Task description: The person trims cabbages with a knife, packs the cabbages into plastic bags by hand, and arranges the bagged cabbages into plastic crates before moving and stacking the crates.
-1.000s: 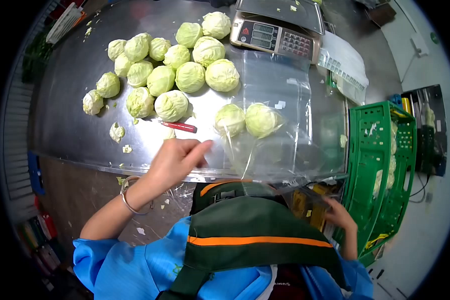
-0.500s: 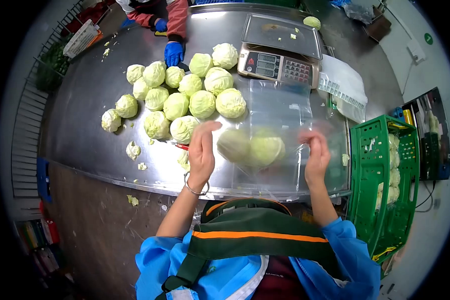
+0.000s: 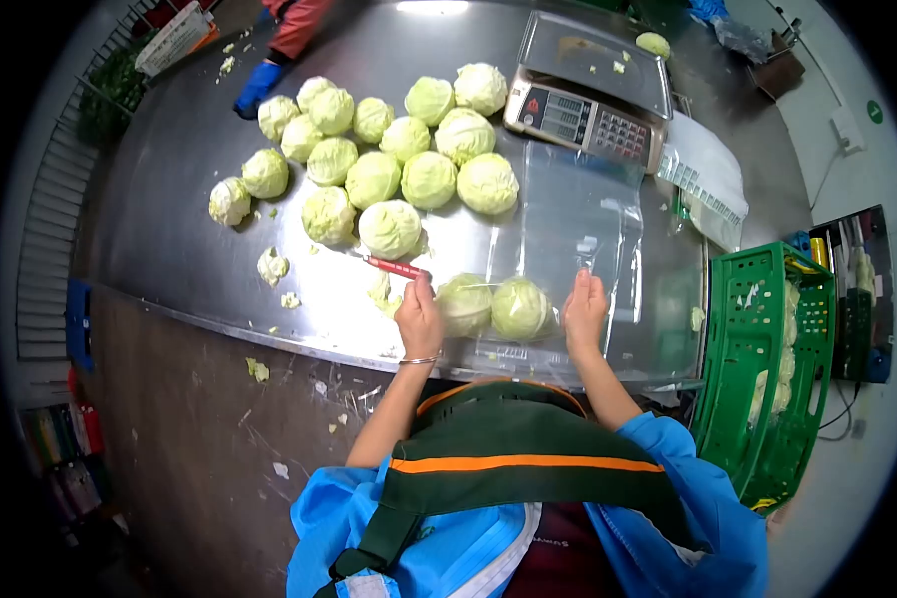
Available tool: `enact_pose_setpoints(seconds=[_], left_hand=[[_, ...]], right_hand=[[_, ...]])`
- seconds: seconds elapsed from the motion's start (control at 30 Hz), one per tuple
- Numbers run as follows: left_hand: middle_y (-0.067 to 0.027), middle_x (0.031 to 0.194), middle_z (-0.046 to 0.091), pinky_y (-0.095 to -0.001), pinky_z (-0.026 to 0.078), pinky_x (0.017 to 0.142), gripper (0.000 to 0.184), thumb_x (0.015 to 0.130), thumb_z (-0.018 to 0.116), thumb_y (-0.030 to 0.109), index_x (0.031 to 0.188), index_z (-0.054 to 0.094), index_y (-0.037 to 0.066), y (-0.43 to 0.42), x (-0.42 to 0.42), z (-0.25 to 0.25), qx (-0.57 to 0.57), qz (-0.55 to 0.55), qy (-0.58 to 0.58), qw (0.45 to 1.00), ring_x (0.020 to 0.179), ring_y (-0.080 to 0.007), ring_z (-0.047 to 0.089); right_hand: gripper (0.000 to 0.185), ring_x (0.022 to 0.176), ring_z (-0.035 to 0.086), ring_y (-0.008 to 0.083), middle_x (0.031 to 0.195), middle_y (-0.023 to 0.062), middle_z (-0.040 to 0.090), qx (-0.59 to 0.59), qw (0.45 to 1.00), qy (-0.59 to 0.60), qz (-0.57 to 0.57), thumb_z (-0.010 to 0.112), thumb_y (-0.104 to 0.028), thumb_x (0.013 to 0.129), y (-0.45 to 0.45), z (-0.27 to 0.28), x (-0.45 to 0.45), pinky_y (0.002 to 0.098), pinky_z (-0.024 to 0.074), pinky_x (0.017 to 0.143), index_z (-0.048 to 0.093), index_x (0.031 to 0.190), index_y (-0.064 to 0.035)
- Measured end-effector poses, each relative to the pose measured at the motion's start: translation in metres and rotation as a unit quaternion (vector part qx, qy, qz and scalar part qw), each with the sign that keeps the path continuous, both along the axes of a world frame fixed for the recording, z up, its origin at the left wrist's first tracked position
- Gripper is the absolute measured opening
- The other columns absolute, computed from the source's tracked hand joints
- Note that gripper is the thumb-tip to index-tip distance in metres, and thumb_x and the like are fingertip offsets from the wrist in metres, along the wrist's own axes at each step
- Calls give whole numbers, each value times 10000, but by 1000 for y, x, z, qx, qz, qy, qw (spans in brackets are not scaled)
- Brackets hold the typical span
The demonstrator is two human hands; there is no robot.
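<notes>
Two pale green cabbages, a left one [image 3: 464, 305] and a right one [image 3: 520, 308], lie side by side inside a clear plastic bag [image 3: 556, 334] at the table's near edge. My left hand [image 3: 419, 321], with a bangle at the wrist, is closed at the bag's left side, beside the left cabbage. On the other side, the fingers of my right hand [image 3: 584, 311] pinch the film. Just beyond my left hand lies a slim red object with pale lettering [image 3: 397, 267]; its kind is unclear. More clear bags [image 3: 578, 194] lie flat behind the bagged pair.
Several loose cabbages [image 3: 373, 179] cover the middle of the metal table [image 3: 169, 219]. A scale [image 3: 588, 125] stands at the back right, beside a white printed bag [image 3: 706, 179]. Green crates [image 3: 747, 339] stand at right. A co-worker's blue-gloved hand [image 3: 257, 88] is at the far left.
My hands, blurred and raised before, have come closer together and lower at the bag's sides. The co-worker's gloved hand has moved left, and another cabbage shows at the back left of the group.
</notes>
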State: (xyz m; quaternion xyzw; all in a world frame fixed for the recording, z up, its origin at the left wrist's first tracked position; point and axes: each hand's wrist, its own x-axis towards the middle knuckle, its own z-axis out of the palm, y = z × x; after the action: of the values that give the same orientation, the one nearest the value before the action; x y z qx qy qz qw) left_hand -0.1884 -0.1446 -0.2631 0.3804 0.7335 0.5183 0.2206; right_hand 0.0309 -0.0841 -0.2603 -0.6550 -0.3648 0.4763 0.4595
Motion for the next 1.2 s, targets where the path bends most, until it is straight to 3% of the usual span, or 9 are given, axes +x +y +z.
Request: enact_pose_setpoints(seconds=[0.13,0.27,0.37,0.53,0.7,0.83,0.9,1.1,1.2], left_hand=[[-155,585,519,-368,435,571,323,943,446,254,785,544,-9,-54,-5,-45,-155,5,3,988,545,-254,538],[-136,712,585,-384,447,653,225,908,493,247,926,570,37,-61,-39,-39,-301,-77,-279,909,694,-280,573],[-177,952,557,-382,413,867,251,871,551,225,1025,552,27,-49,-19,20,8,-10,259,966,993,-253,523],[-104,1107,579,-453,318,956,384,806,598,316,1124,587,101,3,0,13,-66,-387,371,842,1084,-303,490],[-102,1036,591,-391,393,837,362,795,608,309,1071,613,74,-2,-16,-5,-42,-383,258,886,929,-293,539],[-108,1052,589,-393,400,828,370,795,606,299,1075,611,55,1,-17,-1,-40,-391,275,877,937,-294,539],[-135,1071,583,-401,403,832,446,802,601,302,1170,555,56,2,-22,-1,-62,-418,257,869,950,-314,536],[-234,1209,534,-400,428,894,611,879,528,297,1365,299,7,11,-42,-7,-266,-401,-16,876,1039,-367,565],[-248,929,637,-407,467,715,464,887,477,318,1234,482,9,44,-35,9,-341,-367,59,864,802,-332,627]], right_hand=[[385,505,372,71,574,-25,402,-72,996,-27,53,450,-306,959,-41,-36,-2,252,324,459,468,686,-34],[388,539,393,109,567,24,414,5,992,-94,80,457,-298,956,-62,-43,-4,289,352,508,490,701,-8],[380,551,407,148,570,76,439,28,982,-169,73,462,-289,952,-63,-34,-13,320,367,538,498,716,7],[353,428,472,165,526,93,497,-154,979,-75,110,480,-278,927,-74,-28,-1,317,386,405,533,717,1],[276,338,466,143,481,63,485,-316,946,28,61,500,-253,909,-52,-41,24,294,370,310,537,811,2],[173,732,611,204,815,112,607,212,948,-232,55,550,-179,872,-34,17,6,308,486,650,564,954,-27],[234,945,570,273,1032,106,604,345,840,-259,328,528,-219,879,-9,36,-12,375,435,821,580,1043,-60],[457,1039,529,323,1146,123,585,-90,872,-124,466,444,-416,908,5,-32,-36,418,409,881,572,1165,-60],[662,1022,528,252,1124,162,572,-228,900,-67,365,462,-582,863,28,-52,-42,350,423,866,519,1210,-20]])
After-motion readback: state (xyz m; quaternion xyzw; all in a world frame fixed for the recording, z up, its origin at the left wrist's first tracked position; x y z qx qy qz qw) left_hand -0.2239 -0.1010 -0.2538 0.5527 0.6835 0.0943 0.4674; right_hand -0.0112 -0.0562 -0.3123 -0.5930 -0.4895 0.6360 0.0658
